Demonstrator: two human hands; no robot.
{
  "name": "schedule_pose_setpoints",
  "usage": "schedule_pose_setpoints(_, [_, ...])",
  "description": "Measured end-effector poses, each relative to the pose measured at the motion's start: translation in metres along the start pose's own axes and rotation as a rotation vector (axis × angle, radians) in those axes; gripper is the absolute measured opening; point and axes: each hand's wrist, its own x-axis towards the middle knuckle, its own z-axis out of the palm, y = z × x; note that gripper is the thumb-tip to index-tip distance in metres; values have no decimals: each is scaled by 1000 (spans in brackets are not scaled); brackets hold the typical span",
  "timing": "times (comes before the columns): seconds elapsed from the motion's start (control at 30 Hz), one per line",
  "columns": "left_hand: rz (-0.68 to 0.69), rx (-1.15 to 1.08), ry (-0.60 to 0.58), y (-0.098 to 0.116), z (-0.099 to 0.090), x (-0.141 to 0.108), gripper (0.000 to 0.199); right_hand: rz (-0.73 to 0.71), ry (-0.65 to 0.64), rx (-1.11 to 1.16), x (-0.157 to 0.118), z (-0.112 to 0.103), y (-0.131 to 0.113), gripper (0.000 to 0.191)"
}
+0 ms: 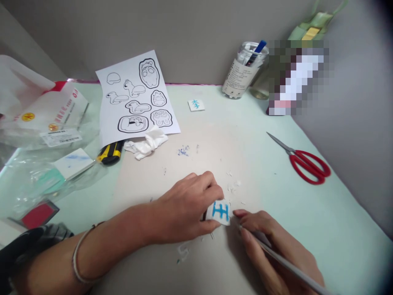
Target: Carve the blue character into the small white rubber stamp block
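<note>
Block: a small white eraser block (219, 212) bearing a blue carved character is lying on the beige mat (172, 172) at the near middle of the bench (322, 205), squeezed between the two hands.
Left hand: the left hand (184, 209) is reaching in from the lower left, knuckles up, its fingers curling round the block's left and top edges and pinning it down.
Right hand: the right hand (273, 246) is coming in from the lower right, closing round a thin grey carving tool (288, 264), fingertips just beside the block's right edge.
Tool tip: it is pointing at the block; whether it is touching, I cannot tell.
Wrist: a thin bracelet (80, 254) is sitting on the left forearm.
Shavings: white crumbs (233, 186) are lying just beyond the block.
Scissors: red-handled scissors (302, 160) are lying well to the right.
Sheet: a printed outline sheet (136, 96) is resting at the far left, crumpled tissue (149, 143) at its foot.
</note>
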Motion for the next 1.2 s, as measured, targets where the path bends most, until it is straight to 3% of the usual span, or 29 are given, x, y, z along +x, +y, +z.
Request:
schedule_pose_setpoints(0.77, [6, 58, 5, 1, 3, 1, 28, -24, 87, -89, 2, 9, 1, 6])
schedule_pose_setpoints(1.2, [-1, 75, 16, 2, 5, 2, 27, -59, 57, -115, 5, 5, -3, 12])
